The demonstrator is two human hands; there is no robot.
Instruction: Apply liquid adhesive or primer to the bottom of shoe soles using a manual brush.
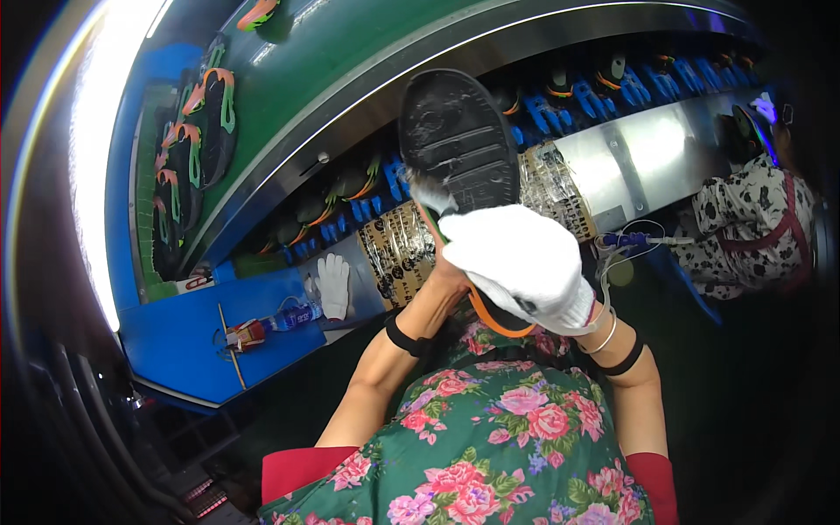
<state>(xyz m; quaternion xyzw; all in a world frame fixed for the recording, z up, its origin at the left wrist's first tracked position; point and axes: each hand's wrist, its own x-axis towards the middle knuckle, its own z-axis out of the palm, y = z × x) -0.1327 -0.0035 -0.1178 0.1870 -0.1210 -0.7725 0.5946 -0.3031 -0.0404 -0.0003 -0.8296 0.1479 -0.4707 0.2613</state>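
A shoe (462, 131) is held up in front of me, its black ridged sole facing me. At its lower left side is my left hand (449, 269), bare and closed on the shoe; its fingers are mostly hidden behind the shoe and the glove. My right hand (516, 262), in a white knit glove, is closed at the heel end. From its fingers a small brush (429, 194) with pale bristles reaches the sole's left edge. An orange trim loop of the shoe shows below the glove.
Black shoes with orange and green trim (208, 131) lie on a green conveyor (289, 79). Blue racks (547, 114) hold more shoes. A white glove (333, 286) and a bottle (293, 317) lie near a blue panel (175, 337). Another person (744, 219) is at the right.
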